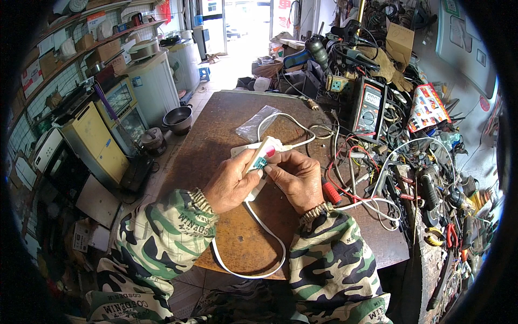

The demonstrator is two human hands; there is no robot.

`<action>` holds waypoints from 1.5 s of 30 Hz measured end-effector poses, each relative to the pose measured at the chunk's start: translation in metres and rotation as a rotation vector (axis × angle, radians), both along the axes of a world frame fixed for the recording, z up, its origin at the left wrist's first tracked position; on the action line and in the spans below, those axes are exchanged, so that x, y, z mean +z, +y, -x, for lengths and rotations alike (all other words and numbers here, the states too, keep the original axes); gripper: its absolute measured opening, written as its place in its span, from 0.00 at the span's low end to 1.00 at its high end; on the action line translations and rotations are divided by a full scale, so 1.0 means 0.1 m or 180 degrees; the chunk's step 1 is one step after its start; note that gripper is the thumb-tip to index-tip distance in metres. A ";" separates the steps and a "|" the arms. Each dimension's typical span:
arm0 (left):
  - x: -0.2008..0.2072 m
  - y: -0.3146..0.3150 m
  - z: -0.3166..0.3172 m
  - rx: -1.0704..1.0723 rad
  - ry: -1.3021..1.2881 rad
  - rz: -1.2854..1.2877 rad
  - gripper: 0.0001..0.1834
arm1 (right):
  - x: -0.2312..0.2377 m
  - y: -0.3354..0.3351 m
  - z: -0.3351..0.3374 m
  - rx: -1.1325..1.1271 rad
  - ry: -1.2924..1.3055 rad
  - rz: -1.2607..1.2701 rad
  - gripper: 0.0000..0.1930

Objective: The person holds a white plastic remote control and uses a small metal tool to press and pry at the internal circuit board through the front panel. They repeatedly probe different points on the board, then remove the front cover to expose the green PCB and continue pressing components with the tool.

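Note:
A white power strip (268, 144) with green sockets and a red switch is held up at a tilt over the wooden table. My left hand (229, 182) is closed around it, thumb along its face. My right hand (298, 177) is closed in a pinch against the strip's right side, fingertips by the green socket; whatever is between them is hidden. Beneath my left hand, another white piece (257, 190) shows, only partly visible. A white cable (276, 237) loops from there toward the table's near edge. A clear plastic bag (259, 124) lies just beyond the strip.
The brown table (189, 156) carries a red-handled tool (331, 193) and tangled cables right of my hand. A multimeter (369, 110) stands farther back. Pliers (451, 236) and other tools crowd the right side. Shelves and a yellow cabinet (93, 141) stand left, with a black pot (178, 118) beside them.

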State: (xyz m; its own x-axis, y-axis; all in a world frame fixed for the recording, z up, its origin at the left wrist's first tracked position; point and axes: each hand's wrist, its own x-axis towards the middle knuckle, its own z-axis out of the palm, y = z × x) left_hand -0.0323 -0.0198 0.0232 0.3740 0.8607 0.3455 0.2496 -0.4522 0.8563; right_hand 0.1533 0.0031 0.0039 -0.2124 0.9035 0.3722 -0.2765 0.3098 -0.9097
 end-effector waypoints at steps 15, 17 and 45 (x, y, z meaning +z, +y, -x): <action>-0.08 0.02 0.00 0.0138 0.0081 0.0043 0.20 | 0.01 -0.03 0.01 -0.0107 -0.0092 0.0006 0.04; -0.10 0.02 0.01 0.0217 0.0244 -0.0006 0.19 | 0.01 -0.04 0.01 -0.0127 -0.0086 0.0033 0.04; -0.11 0.06 -0.03 0.0108 0.0297 0.0196 0.18 | -0.06 -0.03 0.01 -0.0220 0.0075 0.0121 0.03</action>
State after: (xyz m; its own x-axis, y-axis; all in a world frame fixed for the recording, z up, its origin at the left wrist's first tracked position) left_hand -0.0298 -0.0139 0.0122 0.3724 0.8919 0.2565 0.3438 -0.3893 0.8545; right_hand 0.1527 0.0001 -0.0023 -0.1404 0.9294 0.3414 -0.2771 0.2942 -0.9147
